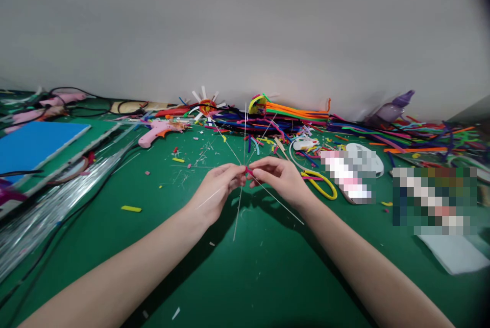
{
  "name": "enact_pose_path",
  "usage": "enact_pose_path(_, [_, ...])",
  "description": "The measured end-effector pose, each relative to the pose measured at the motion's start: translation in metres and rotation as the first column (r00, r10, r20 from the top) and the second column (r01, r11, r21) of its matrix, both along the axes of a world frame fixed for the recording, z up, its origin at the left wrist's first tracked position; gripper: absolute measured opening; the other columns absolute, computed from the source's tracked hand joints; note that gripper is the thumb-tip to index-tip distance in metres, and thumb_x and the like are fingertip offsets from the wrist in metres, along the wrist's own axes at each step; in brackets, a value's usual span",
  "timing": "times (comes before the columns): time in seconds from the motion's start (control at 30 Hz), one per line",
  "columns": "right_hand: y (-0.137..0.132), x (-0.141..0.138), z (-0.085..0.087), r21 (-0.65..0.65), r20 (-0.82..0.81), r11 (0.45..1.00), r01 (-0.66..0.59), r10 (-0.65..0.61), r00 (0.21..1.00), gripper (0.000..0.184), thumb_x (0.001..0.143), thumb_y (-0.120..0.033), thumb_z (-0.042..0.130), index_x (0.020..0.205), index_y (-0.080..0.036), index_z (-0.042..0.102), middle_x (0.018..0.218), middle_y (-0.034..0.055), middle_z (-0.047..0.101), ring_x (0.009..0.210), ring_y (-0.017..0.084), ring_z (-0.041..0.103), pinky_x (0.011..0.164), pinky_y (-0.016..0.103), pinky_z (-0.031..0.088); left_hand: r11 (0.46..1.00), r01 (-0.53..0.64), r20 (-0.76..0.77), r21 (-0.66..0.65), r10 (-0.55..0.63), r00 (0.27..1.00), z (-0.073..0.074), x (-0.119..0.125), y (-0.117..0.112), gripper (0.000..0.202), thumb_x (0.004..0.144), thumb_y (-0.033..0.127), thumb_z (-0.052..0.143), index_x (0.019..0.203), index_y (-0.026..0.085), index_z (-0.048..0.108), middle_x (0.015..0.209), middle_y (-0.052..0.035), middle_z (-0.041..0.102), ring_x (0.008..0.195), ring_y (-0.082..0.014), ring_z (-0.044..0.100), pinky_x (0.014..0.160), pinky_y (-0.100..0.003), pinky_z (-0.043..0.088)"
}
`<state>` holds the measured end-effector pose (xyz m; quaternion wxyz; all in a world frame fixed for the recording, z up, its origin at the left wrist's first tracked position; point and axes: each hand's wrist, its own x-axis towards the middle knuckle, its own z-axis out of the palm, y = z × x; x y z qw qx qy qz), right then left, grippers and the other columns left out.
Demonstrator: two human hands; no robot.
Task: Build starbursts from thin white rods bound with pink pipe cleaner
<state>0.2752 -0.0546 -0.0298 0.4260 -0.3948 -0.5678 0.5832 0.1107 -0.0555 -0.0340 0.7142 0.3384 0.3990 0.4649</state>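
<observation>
Above the green tabletop, my two hands meet at a star of thin clear rods. Its rods fan out in several directions from a small pinkish-red centre. My left hand pinches this centre from the left, with the fingers closed. From the right, the closed fingertips of my right hand press on the same spot. One rod slants down past my right wrist, and another points toward me. Exactly how the rods join is hidden by my fingers.
A pink glue gun lies at the back left, near clear strips and a blue board. Colourful pipe cleaners line the wall. Yellow-handled scissors and a white tape roll lie right.
</observation>
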Motion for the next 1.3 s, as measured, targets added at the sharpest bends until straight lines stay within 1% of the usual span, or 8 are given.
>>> enact_pose_path(0.07, [0.006, 0.010, 0.003, -0.102, -0.043, 0.992, -0.078, 0.074, 0.996, 0.026, 0.076, -0.024, 0.063, 0.102, -0.021, 0.063, 0.091, 0.0041, 0.072, 0.078, 0.017, 0.069, 0.083, 0.036, 0.053, 0.999, -0.012, -0.046, 0.034, 0.013, 0.999, 0.002, -0.003, 0.003, 0.016, 0.070, 0.024, 0.071, 0.061, 0.015, 0.062, 0.063, 0.0011, 0.056, 0.063, -0.0090, 0.051, 0.066, -0.024, 0.039])
enact_pose_path(0.2, [0.012, 0.021, 0.005, -0.049, -0.090, 0.996, 0.070, -0.074, 0.993, 0.027, 0.081, -0.029, 0.059, 0.107, -0.023, 0.063, 0.095, 0.0044, 0.072, 0.082, 0.015, 0.068, 0.087, 0.036, 0.052, 0.998, -0.006, -0.118, 0.068, 0.014, 0.993, 0.006, -0.005, 0.004, 0.019, 0.072, 0.026, 0.067, 0.058, 0.016, 0.060, 0.061, 0.0012, 0.052, 0.060, -0.0089, 0.047, 0.062, -0.025, 0.036])
enact_pose_path(0.3, [0.010, 0.019, 0.006, 0.077, -0.003, 0.995, 0.069, -0.069, 0.998, 0.025, 0.077, -0.031, 0.067, 0.101, -0.025, 0.068, 0.097, 0.0028, 0.071, 0.082, 0.014, 0.066, 0.085, 0.034, 0.052, 0.995, 0.068, -0.163, 0.076, -0.055, 0.985, 0.007, -0.004, 0.000, 0.019, 0.073, 0.025, 0.065, 0.057, 0.016, 0.058, 0.059, 0.0009, 0.051, 0.059, -0.0096, 0.045, 0.060, -0.025, 0.034])
enact_pose_path(0.43, [0.007, 0.013, 0.006, 0.108, 0.094, 0.993, 0.042, -0.052, 0.994, 0.017, 0.071, -0.032, 0.072, 0.084, -0.022, 0.072, 0.087, 0.0026, 0.072, 0.080, 0.014, 0.066, 0.078, 0.031, 0.054, 0.987, 0.135, -0.204, 0.087, -0.115, 0.972, 0.005, -0.002, -0.003, 0.019, 0.073, 0.024, 0.063, 0.057, 0.016, 0.055, 0.057, 0.0016, 0.050, 0.057, -0.0090, 0.043, 0.058, -0.026, 0.031])
enact_pose_path(0.73, [0.001, 0.003, 0.007, 0.173, 0.030, 0.977, 0.127, -0.134, 0.990, 0.015, 0.077, -0.035, 0.066, 0.077, -0.020, 0.066, 0.074, 0.0009, 0.069, 0.063, 0.012, 0.065, 0.066, 0.031, 0.056, 0.989, 0.151, -0.065, 0.000, -0.150, 0.986, 0.004, 0.001, -0.006, 0.021, 0.069, 0.024, 0.065, 0.054, 0.015, 0.054, 0.056, 0.0014, 0.047, 0.057, -0.0089, 0.042, 0.059, -0.026, 0.032])
enact_pose_path(1.07, [0.002, 0.003, 0.000, 0.129, 0.014, 0.979, 0.157, -0.160, 0.987, 0.016, 0.077, -0.035, 0.065, 0.082, -0.020, 0.066, 0.081, 0.0029, 0.071, 0.065, 0.013, 0.066, 0.069, 0.033, 0.056, 0.994, 0.102, -0.095, 0.028, -0.099, 0.991, 0.007, 0.000, -0.006, 0.022, 0.070, 0.024, 0.066, 0.053, 0.016, 0.054, 0.056, 0.0010, 0.047, 0.057, -0.0101, 0.042, 0.058, -0.027, 0.031])
enact_pose_path(1.17, [0.006, 0.009, 0.003, 0.084, -0.079, 0.991, 0.108, -0.102, 0.992, 0.018, 0.078, -0.030, 0.063, 0.094, -0.021, 0.066, 0.092, 0.0036, 0.071, 0.071, 0.014, 0.066, 0.070, 0.032, 0.055, 0.993, 0.106, -0.108, 0.045, -0.101, 0.989, 0.007, 0.000, -0.006, 0.024, 0.070, 0.024, 0.065, 0.052, 0.017, 0.053, 0.055, 0.0011, 0.046, 0.056, -0.0102, 0.041, 0.057, -0.027, 0.031])
enact_pose_path(1.3, [0.011, 0.014, 0.001, 0.001, -0.183, 0.988, 0.152, -0.149, 0.972, 0.017, 0.079, -0.023, 0.059, 0.094, -0.023, 0.067, 0.091, 0.0027, 0.070, 0.070, 0.012, 0.064, 0.064, 0.028, 0.053, 0.983, 0.162, -0.126, 0.081, -0.151, 0.980, 0.005, 0.000, -0.007, 0.024, 0.074, 0.025, 0.063, 0.054, 0.018, 0.052, 0.056, 0.0015, 0.047, 0.057, -0.0104, 0.041, 0.058, -0.027, 0.029])
